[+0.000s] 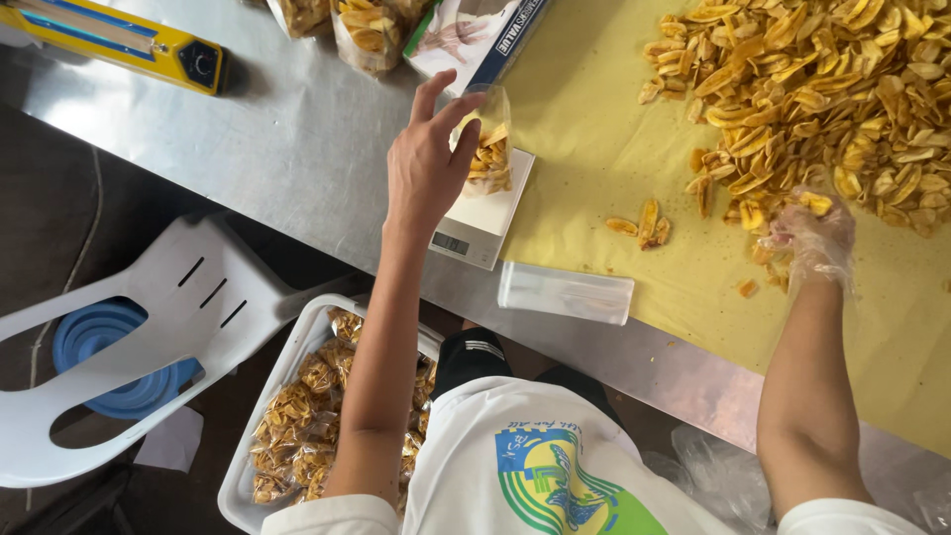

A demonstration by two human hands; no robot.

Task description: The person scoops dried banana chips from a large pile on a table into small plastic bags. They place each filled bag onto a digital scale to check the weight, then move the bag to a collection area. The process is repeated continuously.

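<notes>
A: Progress?
B: Left hand (424, 163) gripped a clear bag (487, 149) of banana chips, part-filled, standing on the kitchen scale (482, 223). Right hand (814, 233), in a plastic glove, closed on chips from the pile (822, 89) right of the scale.
A: Done?
B: Sealed packs filled the white tray (297, 347) below the scale; much of the pile was left on the surface (297, 139).

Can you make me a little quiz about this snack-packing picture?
1. True or false: the right hand wears a clear plastic glove.
2. What does the left hand hold open on the kitchen scale?
3. Where are the filled packets? A) white tray below the table B) white plastic chair C) yellow paper

Key:
1. True.
2. A clear bag of banana chips.
3. A.
</notes>
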